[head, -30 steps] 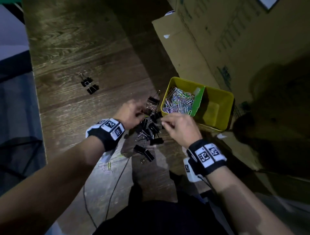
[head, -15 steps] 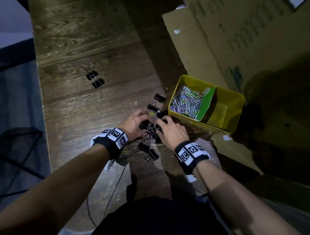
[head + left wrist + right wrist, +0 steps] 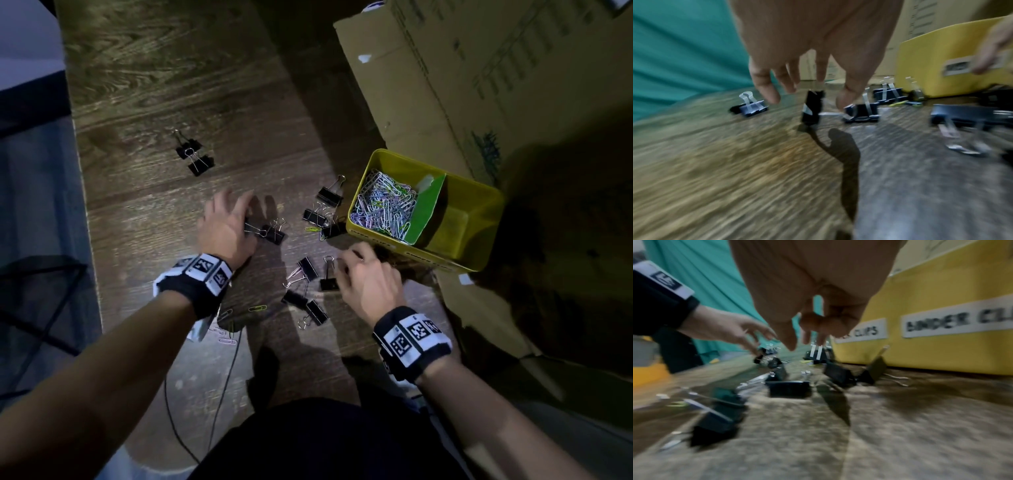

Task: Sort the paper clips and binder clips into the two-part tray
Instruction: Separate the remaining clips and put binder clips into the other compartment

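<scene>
The yellow two-part tray (image 3: 424, 254) stands at the right. Its left part holds a heap of coloured paper clips (image 3: 383, 205); a green divider (image 3: 428, 205) shuts off the right part (image 3: 455, 226), which looks bare. Black binder clips lie scattered on the wooden table (image 3: 164, 212). My left hand (image 3: 236, 212) is spread over two of them (image 3: 272, 233), and in the left wrist view its fingertips (image 3: 766, 95) touch one clip (image 3: 812, 107). My right hand (image 3: 349, 260) hovers by the tray's front wall with loosely curled fingers (image 3: 818, 331) that hold nothing I can see.
Two more binder clips (image 3: 195, 157) lie far left, others (image 3: 325, 212) beside the tray and in the middle (image 3: 308, 274). Loose paper clips (image 3: 257, 308) lie near my left wrist. Large cardboard boxes (image 3: 479, 85) crowd the right. A cable (image 3: 226, 377) runs off the front edge.
Both hands were together on the binder clip pile. They have pulled apart, the left one leftward and the right one rightward, and the clips are now spread out.
</scene>
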